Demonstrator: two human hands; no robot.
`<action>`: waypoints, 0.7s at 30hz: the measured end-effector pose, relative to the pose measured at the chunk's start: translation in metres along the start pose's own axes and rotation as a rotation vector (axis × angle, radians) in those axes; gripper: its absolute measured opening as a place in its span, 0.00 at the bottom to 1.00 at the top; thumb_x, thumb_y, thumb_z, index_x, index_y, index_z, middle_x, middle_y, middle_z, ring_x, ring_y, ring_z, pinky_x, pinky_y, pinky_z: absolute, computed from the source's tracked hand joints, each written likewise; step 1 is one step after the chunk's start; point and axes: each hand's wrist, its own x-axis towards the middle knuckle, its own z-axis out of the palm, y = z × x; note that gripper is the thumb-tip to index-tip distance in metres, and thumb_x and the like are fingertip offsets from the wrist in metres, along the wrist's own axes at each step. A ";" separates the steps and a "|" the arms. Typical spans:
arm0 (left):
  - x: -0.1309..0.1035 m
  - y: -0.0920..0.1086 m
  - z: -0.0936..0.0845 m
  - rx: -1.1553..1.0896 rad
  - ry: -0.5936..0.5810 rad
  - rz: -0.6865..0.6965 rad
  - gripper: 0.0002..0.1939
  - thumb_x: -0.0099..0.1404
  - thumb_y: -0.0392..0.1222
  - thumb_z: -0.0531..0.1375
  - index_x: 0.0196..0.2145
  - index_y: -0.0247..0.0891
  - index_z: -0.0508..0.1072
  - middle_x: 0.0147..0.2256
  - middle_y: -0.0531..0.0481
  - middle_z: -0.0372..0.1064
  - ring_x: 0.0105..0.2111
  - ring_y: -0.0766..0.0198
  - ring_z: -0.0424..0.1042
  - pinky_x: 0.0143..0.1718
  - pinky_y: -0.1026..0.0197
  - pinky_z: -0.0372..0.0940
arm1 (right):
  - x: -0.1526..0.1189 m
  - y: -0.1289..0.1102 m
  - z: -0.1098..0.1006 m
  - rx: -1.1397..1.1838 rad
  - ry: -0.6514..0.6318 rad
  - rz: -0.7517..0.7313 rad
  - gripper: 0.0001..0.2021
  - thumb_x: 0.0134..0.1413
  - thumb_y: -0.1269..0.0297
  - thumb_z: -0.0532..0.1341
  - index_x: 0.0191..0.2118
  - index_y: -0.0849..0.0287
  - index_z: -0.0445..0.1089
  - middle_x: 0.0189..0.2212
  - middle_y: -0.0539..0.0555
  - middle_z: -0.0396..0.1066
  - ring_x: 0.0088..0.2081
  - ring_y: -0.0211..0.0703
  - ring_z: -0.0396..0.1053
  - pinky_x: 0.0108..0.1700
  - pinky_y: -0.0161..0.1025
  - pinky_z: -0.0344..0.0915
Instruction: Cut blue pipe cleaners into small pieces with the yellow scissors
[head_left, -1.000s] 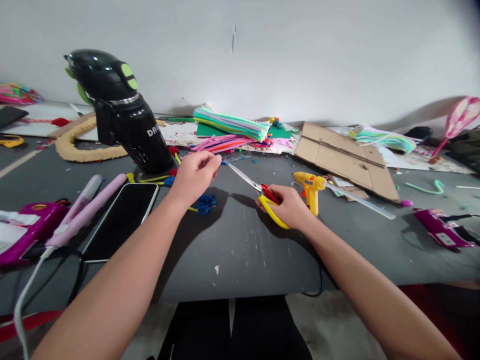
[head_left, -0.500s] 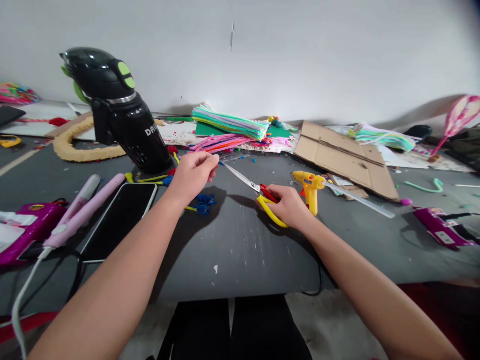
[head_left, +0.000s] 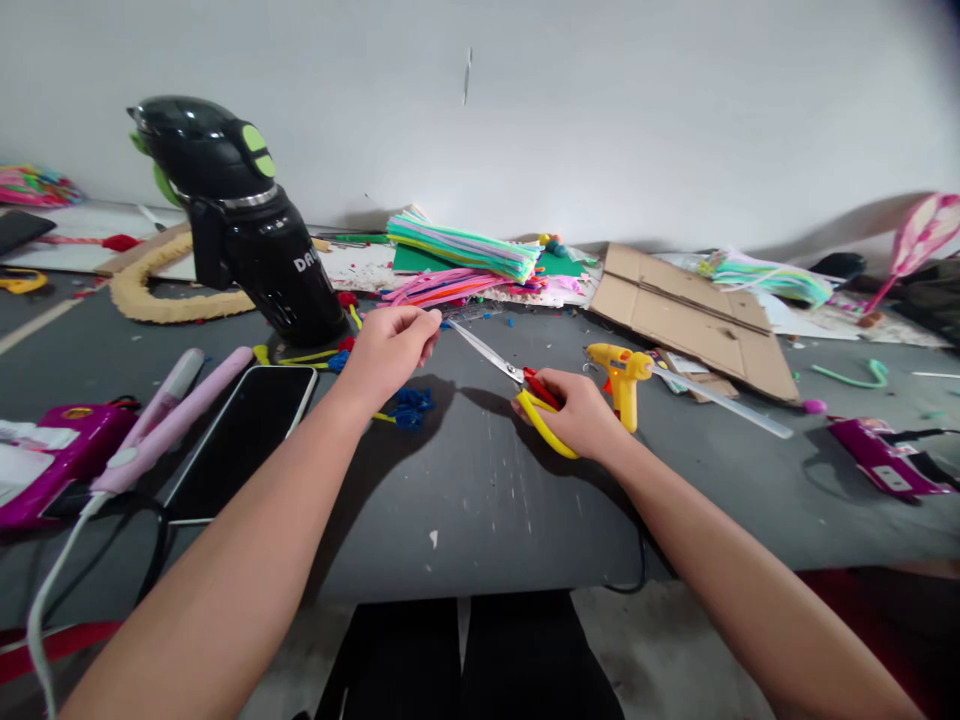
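Note:
Near the middle of the view, my left hand (head_left: 394, 350) is closed in a pinch; whatever lies between its fingertips is too small to make out. My right hand (head_left: 581, 412) grips the scissors (head_left: 546, 425) by their red and yellow handles. The narrow blades point up and left, with their tips close to my left fingertips. Below my left hand, blue bunches (head_left: 411, 408) with yellow stems lie on the grey table (head_left: 465, 530). A yellow glue gun (head_left: 621, 380) with a long clear stick rests just beyond my right hand.
A black bottle (head_left: 274, 265) leans at the left, beside a phone (head_left: 244, 440) and a pink styling iron (head_left: 176, 420). Pipe cleaners (head_left: 465, 245) lie at the back. Folded cardboard (head_left: 690, 320) is at the back right, a purple power socket (head_left: 889, 460) at the right.
The blue bit seen at the scissor tips beside my left fingertips no longer shows there. Both hands have otherwise barely moved, and the whole view has shifted slightly.

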 end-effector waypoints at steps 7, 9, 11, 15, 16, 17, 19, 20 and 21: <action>0.001 -0.003 0.000 0.005 -0.011 -0.004 0.17 0.64 0.45 0.57 0.19 0.36 0.66 0.18 0.54 0.61 0.18 0.71 0.60 0.21 0.66 0.56 | 0.001 -0.001 -0.001 -0.013 -0.011 0.002 0.12 0.49 0.61 0.62 0.24 0.58 0.59 0.20 0.44 0.55 0.26 0.35 0.51 0.28 0.36 0.47; 0.001 -0.004 0.000 -0.003 -0.013 -0.005 0.17 0.64 0.45 0.57 0.19 0.36 0.66 0.17 0.54 0.61 0.18 0.71 0.60 0.21 0.66 0.56 | 0.001 -0.001 -0.002 -0.007 -0.022 0.015 0.12 0.50 0.60 0.62 0.24 0.58 0.60 0.20 0.45 0.56 0.26 0.35 0.51 0.28 0.36 0.47; 0.000 -0.003 0.001 -0.010 -0.018 -0.005 0.18 0.64 0.44 0.57 0.19 0.36 0.66 0.17 0.54 0.61 0.18 0.72 0.59 0.21 0.66 0.56 | 0.002 0.000 -0.002 0.003 -0.034 0.032 0.12 0.50 0.59 0.62 0.24 0.58 0.61 0.20 0.45 0.58 0.26 0.35 0.52 0.28 0.36 0.47; 0.000 -0.001 0.001 -0.017 -0.022 -0.010 0.18 0.64 0.44 0.57 0.18 0.36 0.65 0.17 0.54 0.60 0.18 0.72 0.59 0.21 0.66 0.55 | 0.001 0.000 -0.002 0.004 -0.018 0.043 0.12 0.50 0.58 0.62 0.24 0.58 0.62 0.20 0.46 0.58 0.26 0.36 0.53 0.28 0.36 0.48; 0.000 0.000 0.000 -0.019 -0.021 -0.008 0.18 0.65 0.44 0.57 0.18 0.36 0.65 0.16 0.54 0.60 0.17 0.72 0.59 0.21 0.66 0.55 | 0.001 0.000 -0.002 0.004 -0.005 0.041 0.13 0.50 0.57 0.62 0.24 0.58 0.61 0.20 0.46 0.58 0.26 0.36 0.52 0.28 0.36 0.48; 0.000 0.000 0.000 -0.021 -0.019 -0.006 0.19 0.65 0.44 0.57 0.18 0.36 0.65 0.16 0.54 0.60 0.17 0.72 0.59 0.21 0.66 0.55 | 0.001 0.000 -0.001 0.007 0.002 0.038 0.14 0.50 0.55 0.62 0.25 0.58 0.61 0.20 0.46 0.59 0.26 0.36 0.52 0.28 0.36 0.48; 0.000 0.001 0.000 -0.025 -0.013 -0.001 0.19 0.65 0.44 0.57 0.18 0.36 0.65 0.16 0.54 0.59 0.17 0.72 0.58 0.20 0.66 0.55 | 0.000 0.000 -0.002 0.019 0.003 0.034 0.15 0.51 0.53 0.62 0.26 0.58 0.61 0.21 0.47 0.60 0.26 0.36 0.53 0.28 0.36 0.48; 0.000 0.001 0.000 -0.027 -0.010 -0.001 0.19 0.65 0.44 0.57 0.18 0.36 0.65 0.16 0.54 0.59 0.17 0.72 0.58 0.20 0.66 0.55 | 0.000 0.000 -0.002 0.024 -0.003 0.033 0.16 0.51 0.51 0.62 0.26 0.58 0.61 0.22 0.47 0.61 0.26 0.36 0.53 0.28 0.36 0.48; 0.000 0.001 0.000 -0.030 -0.008 -0.002 0.19 0.64 0.44 0.57 0.18 0.36 0.66 0.16 0.54 0.59 0.17 0.72 0.58 0.20 0.66 0.55 | 0.000 0.000 -0.002 0.024 -0.010 0.030 0.16 0.51 0.51 0.62 0.26 0.58 0.61 0.22 0.48 0.61 0.26 0.36 0.54 0.28 0.36 0.48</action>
